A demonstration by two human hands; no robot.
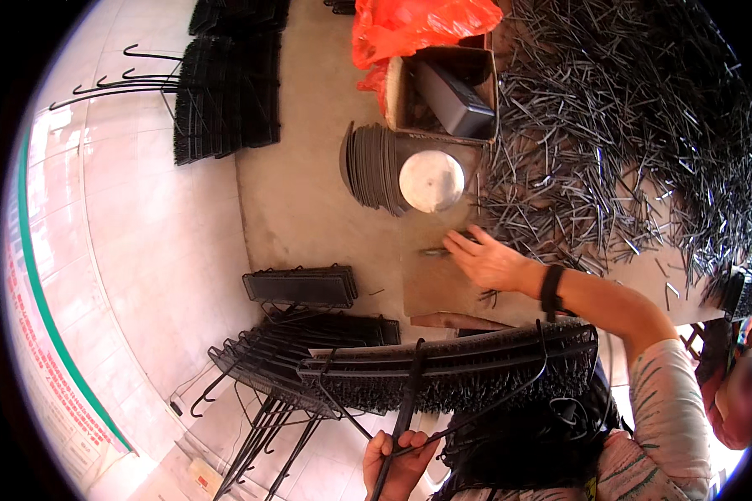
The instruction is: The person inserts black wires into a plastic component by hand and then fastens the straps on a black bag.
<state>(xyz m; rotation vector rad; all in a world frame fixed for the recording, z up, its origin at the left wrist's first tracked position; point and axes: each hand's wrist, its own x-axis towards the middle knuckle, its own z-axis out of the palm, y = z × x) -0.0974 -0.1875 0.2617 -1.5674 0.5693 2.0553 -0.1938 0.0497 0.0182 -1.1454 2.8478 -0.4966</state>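
Note:
My left hand [399, 464] is closed round the handle rods of a black wire-framed brush-like piece [468, 367], which lies across in front of me with a row of short dark bristles along it. My right hand [495, 265], with a black band at the wrist, reaches over the table beside the heap of loose black strips [560, 200]. Its fingers are bent together, and a small dark strip [433, 251] shows at the fingertips. Just beyond that hand is a round whitish disc [432, 181], next to a row of thin dark curved plates [373, 169].
Similar black wire pieces with hooked rods are stacked at near left [284, 359] and far left [226, 100]. A carton [398, 100] holding a grey box-shaped object stands at the back, beside a red plastic bag [418, 29]. Another person [731, 401] is at the right edge.

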